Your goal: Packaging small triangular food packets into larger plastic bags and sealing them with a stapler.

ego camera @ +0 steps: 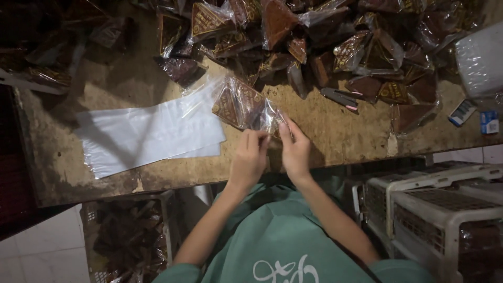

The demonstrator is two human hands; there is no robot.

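Note:
My left hand (249, 157) and my right hand (294, 149) meet at the open end of a clear plastic bag (246, 107), both pinching its crinkled mouth. Inside the bag lies a brown triangular packet with a gold-printed label. The bag rests on a worn wooden table (335, 136), just past the near edge. My forearms come up from a green shirt at the bottom of the view.
A flat stack of clear empty bags (152, 131) lies left of my hands. A heap of bagged brown triangular packets (325, 42) covers the far side. A dark clip-like tool (340, 98) lies near the heap. White plastic crates (435, 209) stand at lower right; another crate (131, 236) at lower left holds packets.

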